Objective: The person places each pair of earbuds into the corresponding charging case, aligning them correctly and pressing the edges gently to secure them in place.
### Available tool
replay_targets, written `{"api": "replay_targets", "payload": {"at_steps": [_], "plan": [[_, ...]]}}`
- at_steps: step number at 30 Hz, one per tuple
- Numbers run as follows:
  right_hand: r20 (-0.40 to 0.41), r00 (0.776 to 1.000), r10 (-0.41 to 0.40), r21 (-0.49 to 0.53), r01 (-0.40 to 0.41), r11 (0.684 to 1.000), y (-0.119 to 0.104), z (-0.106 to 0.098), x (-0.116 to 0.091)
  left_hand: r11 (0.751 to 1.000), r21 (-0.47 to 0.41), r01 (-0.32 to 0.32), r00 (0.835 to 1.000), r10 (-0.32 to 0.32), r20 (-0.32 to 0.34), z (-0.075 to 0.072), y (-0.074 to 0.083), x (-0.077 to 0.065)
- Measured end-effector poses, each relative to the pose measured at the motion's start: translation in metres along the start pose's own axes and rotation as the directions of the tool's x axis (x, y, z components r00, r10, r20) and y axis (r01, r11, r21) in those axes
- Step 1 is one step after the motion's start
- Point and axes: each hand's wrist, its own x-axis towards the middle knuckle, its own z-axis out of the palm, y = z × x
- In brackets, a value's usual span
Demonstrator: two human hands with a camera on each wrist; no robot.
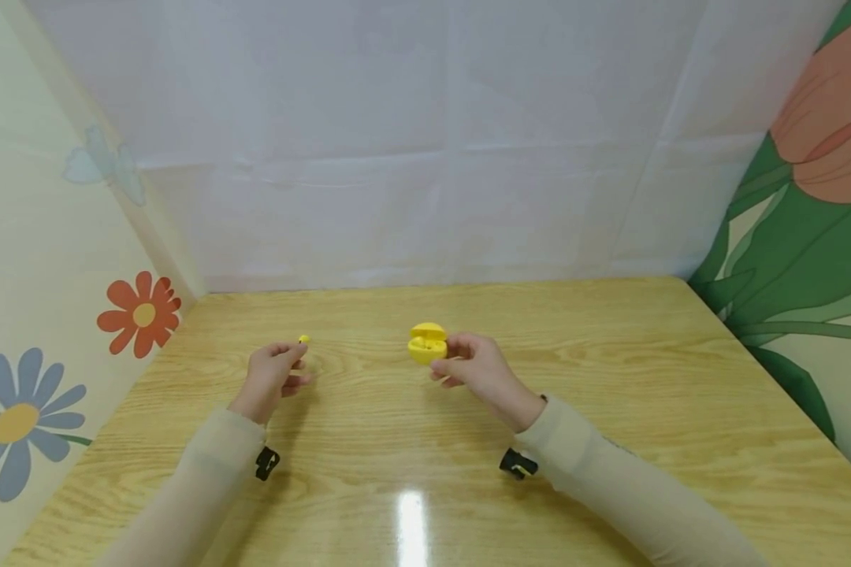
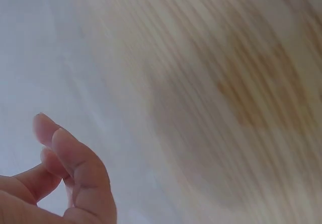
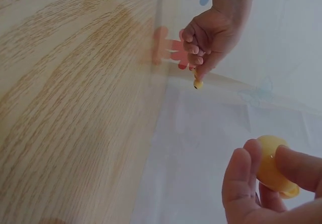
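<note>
Between thumb and fingertip my left hand (image 1: 273, 373) pinches a small yellow earbud (image 1: 304, 339), above the left side of the table. The right wrist view shows that earbud (image 3: 198, 84) poking out beyond the pinch. In the left wrist view the fingers (image 2: 83, 166) curl toward the thumb, and the earbud is hidden. My right hand (image 1: 481, 364) grips a yellow earbud charging case (image 1: 427, 351) by its right side, lid raised and the inside facing me. Seen from the right wrist, thumb and fingers clasp the rounded case (image 3: 271, 166). A gap separates the two hands.
A wood-grain table (image 1: 369, 441) spreads beneath both hands. White cloth (image 1: 425, 157) hangs behind it, and flower-printed panels (image 1: 14, 236) flank the sides. Black wrist straps (image 1: 518, 463) hang by the cream sleeves (image 1: 603, 472).
</note>
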Motion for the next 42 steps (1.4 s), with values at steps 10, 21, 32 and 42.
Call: {"api": "replay_targets", "payload": {"at_steps": [10,21,32,42], "plan": [[0.016,1.000,-0.014,-0.012,0.014,1.000,0.000,0.000,0.000,0.999,-0.018,-0.044,0.999,0.044,0.020,0.011,0.002,-0.016],[0.017,1.000,-0.023,-0.010,0.023,1.000,0.000,0.001,-0.001,0.992,-0.068,-0.103,0.994,0.104,0.020,0.028,0.001,-0.029],[0.008,1.000,-0.017,-0.023,0.017,1.000,0.001,0.001,-0.001,0.985,-0.119,-0.126,0.992,0.128,0.007,0.037,-0.002,-0.038],[0.017,1.000,-0.021,-0.032,0.021,0.999,0.001,0.000,-0.001,0.986,-0.118,-0.114,0.992,0.119,0.030,0.045,0.000,-0.046]]}}
